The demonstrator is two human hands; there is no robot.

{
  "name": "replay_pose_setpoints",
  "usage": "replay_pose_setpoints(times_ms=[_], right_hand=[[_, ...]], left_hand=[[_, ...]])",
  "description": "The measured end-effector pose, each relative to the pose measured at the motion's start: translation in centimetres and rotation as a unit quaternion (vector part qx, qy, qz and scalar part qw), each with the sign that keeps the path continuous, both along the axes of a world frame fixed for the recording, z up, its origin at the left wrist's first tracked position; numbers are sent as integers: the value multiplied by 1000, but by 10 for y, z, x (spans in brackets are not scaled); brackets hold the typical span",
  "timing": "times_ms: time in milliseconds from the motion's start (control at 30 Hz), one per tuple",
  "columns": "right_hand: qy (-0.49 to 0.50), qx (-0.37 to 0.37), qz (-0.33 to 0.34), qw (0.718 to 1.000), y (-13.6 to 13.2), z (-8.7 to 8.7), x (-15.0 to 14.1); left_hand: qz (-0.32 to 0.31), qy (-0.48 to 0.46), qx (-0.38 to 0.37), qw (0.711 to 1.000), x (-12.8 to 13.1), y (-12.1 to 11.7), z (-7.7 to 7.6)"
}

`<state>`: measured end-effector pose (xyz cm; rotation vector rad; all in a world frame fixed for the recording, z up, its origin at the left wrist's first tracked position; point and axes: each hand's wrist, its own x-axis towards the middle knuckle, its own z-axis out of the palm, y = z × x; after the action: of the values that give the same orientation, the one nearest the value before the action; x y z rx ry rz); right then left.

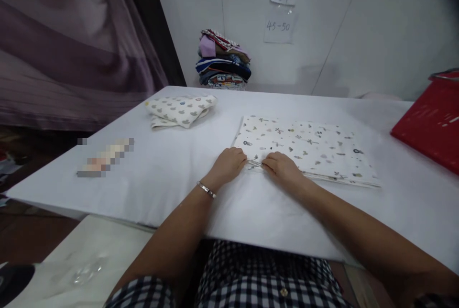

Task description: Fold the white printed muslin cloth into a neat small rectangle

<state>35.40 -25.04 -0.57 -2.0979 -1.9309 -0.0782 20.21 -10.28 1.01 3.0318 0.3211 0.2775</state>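
Observation:
A white cloth [304,148] with small printed plants and figures lies flat on the table, folded into a rectangle with several layers showing along its near edge. At its near left corner, my left hand [229,162] has its fingers closed on the cloth's edge. A short way to the right, my right hand [281,167] grips the same near edge with thumb and fingers together. Between the two hands the layered edge is visible. The fingertips are partly hidden by the hands themselves.
The white table [172,174] carries another folded printed cloth [181,109] at the back left and a blurred-out item [105,157] at the left. Folded fabrics [224,61] are stacked by the wall. A red bag-like object [430,121] stands at the right, and a purple curtain [71,49] hangs left.

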Motion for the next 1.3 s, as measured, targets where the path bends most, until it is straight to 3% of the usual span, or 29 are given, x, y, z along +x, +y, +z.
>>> replay_pose_setpoints(times_ms=[233,567,800,1033,1300], right_hand=[[-24,25,-8,999,1,-9,2],[3,37,18,999,-3,-10,2],[29,43,0,999,-1,-11,-1],[-13,66,-7,998,1,-11,-4],[-48,30,23,998,-1,-13,-5]], left_hand=[[-19,-30,-34,999,-3,6,-6],[-20,-16,-14,1000,-2,5,-3],[-27,-28,-10,999,-3,7,-3],[-22,-36,-14,999,-4,8,-1],[-27,-31,-62,997,-6,8,-2]])
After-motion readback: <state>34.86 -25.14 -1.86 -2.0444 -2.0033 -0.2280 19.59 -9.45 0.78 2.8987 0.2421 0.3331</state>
